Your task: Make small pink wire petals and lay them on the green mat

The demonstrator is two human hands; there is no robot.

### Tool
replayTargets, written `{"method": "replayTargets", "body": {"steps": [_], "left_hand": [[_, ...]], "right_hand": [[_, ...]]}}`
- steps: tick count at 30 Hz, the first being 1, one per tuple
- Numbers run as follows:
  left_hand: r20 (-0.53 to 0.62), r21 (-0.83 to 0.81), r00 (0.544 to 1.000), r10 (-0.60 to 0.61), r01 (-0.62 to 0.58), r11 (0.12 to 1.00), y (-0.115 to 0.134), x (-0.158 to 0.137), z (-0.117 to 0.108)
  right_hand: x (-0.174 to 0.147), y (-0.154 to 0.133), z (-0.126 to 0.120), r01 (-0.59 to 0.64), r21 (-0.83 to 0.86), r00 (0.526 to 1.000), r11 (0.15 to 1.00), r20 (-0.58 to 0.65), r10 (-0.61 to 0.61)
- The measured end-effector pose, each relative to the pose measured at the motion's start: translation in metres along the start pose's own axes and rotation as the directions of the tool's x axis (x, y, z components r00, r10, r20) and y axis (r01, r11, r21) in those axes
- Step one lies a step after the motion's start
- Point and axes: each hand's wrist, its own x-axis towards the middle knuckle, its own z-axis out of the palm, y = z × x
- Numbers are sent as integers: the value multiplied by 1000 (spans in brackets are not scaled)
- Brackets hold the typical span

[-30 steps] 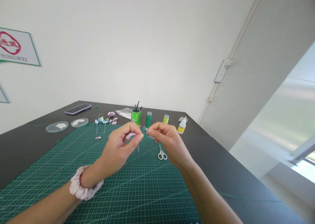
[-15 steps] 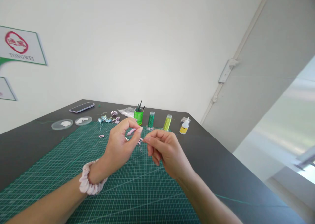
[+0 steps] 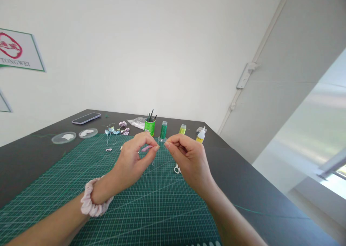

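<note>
My left hand, a pale scrunchie around its wrist, is closed in a pinch over the green cutting mat. A small pink petal shows between its curved index finger and thumb and appears held at the fingertips. My right hand is closed in a pinch just to the right, its fingertips a small gap from the left ones. Whatever it holds is too fine to make out. A white scissors handle shows beside the right hand, the rest hidden behind it. Another pink petal lies on the mat.
Behind my hands stand a green can of tools, a dark green thread spool, a yellow-green spool and a glue bottle. To the left are blue flowers, purple flowers, shallow dishes and a phone.
My hands have drawn slightly apart; the right fingertips moved right and up, the left ones slightly right and down with the petal. The scissors handle has come into sight. The view shifted a little.
</note>
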Motion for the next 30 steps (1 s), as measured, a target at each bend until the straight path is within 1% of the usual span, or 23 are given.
{"method": "replayTargets", "body": {"steps": [2, 4, 8, 11, 13, 15, 17, 19, 21, 22, 24, 28, 30], "left_hand": [[31, -29, 999, -9, 10, 1000, 0, 0, 0], [70, -72, 997, -40, 45, 996, 2, 1, 0], [124, -162, 987, -107, 126, 979, 5, 0, -4], [133, -242, 980, -146, 175, 954, 7, -2, -7], [129, -306, 975, -182, 214, 927, 7, -2, -7], [119, -370, 968, -222, 251, 894, 7, -1, -7], [108, -431, 963, -248, 270, 861, 7, -1, -6], [105, -490, 963, -249, 268, 830, 7, 0, -5], [95, -543, 963, -251, 261, 798, 8, 0, -5], [90, -564, 961, -261, 266, 782, 9, 0, -6], [98, -599, 951, -293, 292, 746, 11, 0, -7], [173, -652, 919, -354, 376, 659, 17, 3, -9], [192, -674, 898, -397, 415, 612, 19, 5, -9]], "right_hand": [[3, 1, -4, -6, -5, 999, 1000, 32, 6], [6, 1, -7, -39, 39, 996, 999, 81, 35], [9, 3, -9, -117, 186, 984, 975, 156, 89], [10, 5, -7, -198, 302, 968, 933, 208, 138], [11, 5, -5, -294, 386, 944, 874, 260, 203], [12, 6, -3, -406, 463, 904, 788, 330, 272], [11, 6, 0, -494, 514, 861, 702, 404, 310], [10, 7, 4, -544, 544, 829, 639, 464, 312], [9, 8, 6, -573, 553, 810, 604, 494, 316], [9, 8, 7, -579, 549, 806, 602, 498, 321], [9, 9, 8, -565, 527, 814, 636, 484, 321], [11, 12, 6, -460, 485, 869, 744, 418, 265], [12, 13, 4, -421, 455, 887, 785, 387, 251]]}}
